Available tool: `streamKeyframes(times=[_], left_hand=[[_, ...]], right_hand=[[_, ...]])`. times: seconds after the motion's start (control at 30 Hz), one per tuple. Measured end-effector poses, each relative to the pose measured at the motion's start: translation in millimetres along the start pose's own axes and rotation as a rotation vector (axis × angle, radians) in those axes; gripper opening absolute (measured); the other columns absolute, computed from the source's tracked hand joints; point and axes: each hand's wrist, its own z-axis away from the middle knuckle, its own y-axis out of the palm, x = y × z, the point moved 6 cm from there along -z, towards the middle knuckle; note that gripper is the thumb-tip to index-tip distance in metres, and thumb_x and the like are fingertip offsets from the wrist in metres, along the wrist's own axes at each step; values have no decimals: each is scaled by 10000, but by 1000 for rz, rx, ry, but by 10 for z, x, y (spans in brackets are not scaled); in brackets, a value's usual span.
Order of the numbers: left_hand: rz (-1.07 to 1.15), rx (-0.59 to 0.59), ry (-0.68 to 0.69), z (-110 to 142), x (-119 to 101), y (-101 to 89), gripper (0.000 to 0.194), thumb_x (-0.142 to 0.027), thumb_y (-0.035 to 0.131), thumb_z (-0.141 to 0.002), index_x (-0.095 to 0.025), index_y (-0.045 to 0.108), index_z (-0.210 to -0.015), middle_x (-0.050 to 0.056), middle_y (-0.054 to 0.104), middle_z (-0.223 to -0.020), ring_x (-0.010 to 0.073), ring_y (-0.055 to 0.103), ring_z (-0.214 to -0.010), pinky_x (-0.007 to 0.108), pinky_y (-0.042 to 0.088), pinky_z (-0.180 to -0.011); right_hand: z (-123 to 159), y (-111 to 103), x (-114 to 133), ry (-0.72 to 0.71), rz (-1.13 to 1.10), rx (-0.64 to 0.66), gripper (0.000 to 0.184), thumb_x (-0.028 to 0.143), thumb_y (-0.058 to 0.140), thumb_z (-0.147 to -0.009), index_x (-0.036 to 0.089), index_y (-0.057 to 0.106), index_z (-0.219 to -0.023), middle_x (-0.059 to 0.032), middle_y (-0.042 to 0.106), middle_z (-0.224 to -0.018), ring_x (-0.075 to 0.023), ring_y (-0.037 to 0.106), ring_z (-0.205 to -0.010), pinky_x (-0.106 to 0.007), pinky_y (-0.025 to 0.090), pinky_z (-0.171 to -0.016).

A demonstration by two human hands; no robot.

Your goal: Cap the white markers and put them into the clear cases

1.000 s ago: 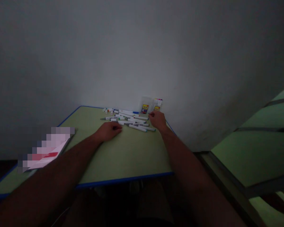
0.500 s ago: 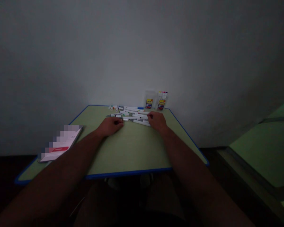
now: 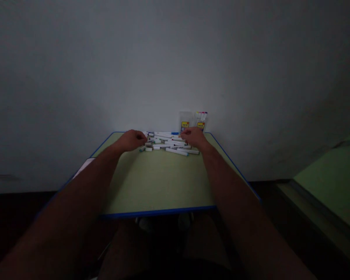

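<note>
White markers (image 3: 176,151) lie in a loose pile toward the back of the table, several with coloured ends. Small loose pieces that look like marker caps (image 3: 148,149) lie at the pile's left side. My left hand (image 3: 131,140) is over that left side, its thumb and fingers brought together; whatever they hold is too small and dark to name. At the pile's right end is my right hand (image 3: 194,137), fingers pinched beside the marker ends. I cannot make out what is between them.
The pale green table (image 3: 151,182) has a blue edge and stands against a grey wall (image 3: 151,70). Behind my right hand stand a clear case (image 3: 185,116) with a yellow label and a second case holding upright markers (image 3: 202,116). My left forearm partly covers a booklet (image 3: 84,166).
My left hand has moved away from me, uncovering caps at the pile's near left. My right hand has shifted farther back, partly covering the cases. The view has tilted and turned slightly.
</note>
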Motion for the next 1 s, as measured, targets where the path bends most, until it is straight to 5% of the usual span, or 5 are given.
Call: streamKeyframes(times=[0.17, 0.4, 1.0], left_hand=[[46, -118, -146, 147, 248, 18, 244, -341, 590, -784, -193, 759, -880, 50, 744, -779, 171, 637, -699, 282, 474, -674], [-96, -180, -116, 191, 237, -21, 245, -273, 581, -829, -188, 776, -951, 88, 761, -932, 213, 663, -828, 322, 480, -790], [-111, -150, -90, 160, 246, 141, 246, -262, 648, -808, -206, 791, -1000, 82, 775, -959, 235, 698, -898, 333, 508, -851]], right_hand=[[137, -85, -83, -56, 124, -136, 170, 227, 610, -859, 170, 769, -876, -67, 755, -906, -178, 680, -861, -288, 492, -842], [245, -42, 4, -125, 208, -117, 229, 204, 563, -883, 194, 768, -984, -60, 756, -981, -188, 672, -894, -316, 480, -888], [257, 134, 19, -201, 238, -32, 225, 141, 596, -859, 187, 782, -978, -71, 769, -986, -202, 695, -918, -324, 501, -871]])
